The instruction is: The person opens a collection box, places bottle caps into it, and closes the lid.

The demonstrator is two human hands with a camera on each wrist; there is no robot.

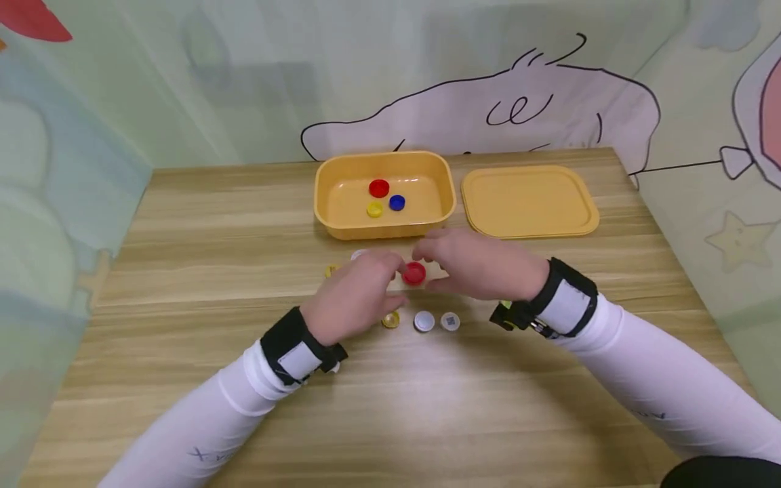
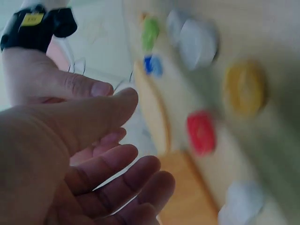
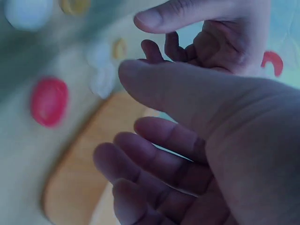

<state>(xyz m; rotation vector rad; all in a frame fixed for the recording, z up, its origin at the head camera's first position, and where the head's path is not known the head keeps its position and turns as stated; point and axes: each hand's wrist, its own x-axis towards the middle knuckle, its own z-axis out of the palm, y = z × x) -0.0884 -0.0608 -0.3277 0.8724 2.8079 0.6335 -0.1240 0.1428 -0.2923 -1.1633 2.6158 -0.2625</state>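
Observation:
My left hand (image 1: 350,298) hovers over the table with its fingers loosely bent and nothing held. Facing it from the other side is my right hand (image 1: 485,264), also holding nothing, its fingers relaxed. On the wood between them lies a round red cap (image 1: 414,274), seen too in the right wrist view as a blurred red cap (image 3: 49,101). Below the hands are a yellow cap (image 1: 391,319), a white cap (image 1: 424,321) and a white cap with a dark square print (image 1: 450,321). Another yellow cap (image 1: 331,271) is partly hidden by my left hand.
Behind the hands stands a yellow plastic box (image 1: 387,232) with a red cap (image 1: 379,188), a yellow cap (image 1: 375,209) and a blue cap (image 1: 397,202) inside. A flat yellow lid (image 1: 529,202) lies right of it. A patterned curtain (image 1: 390,61) borders the table.

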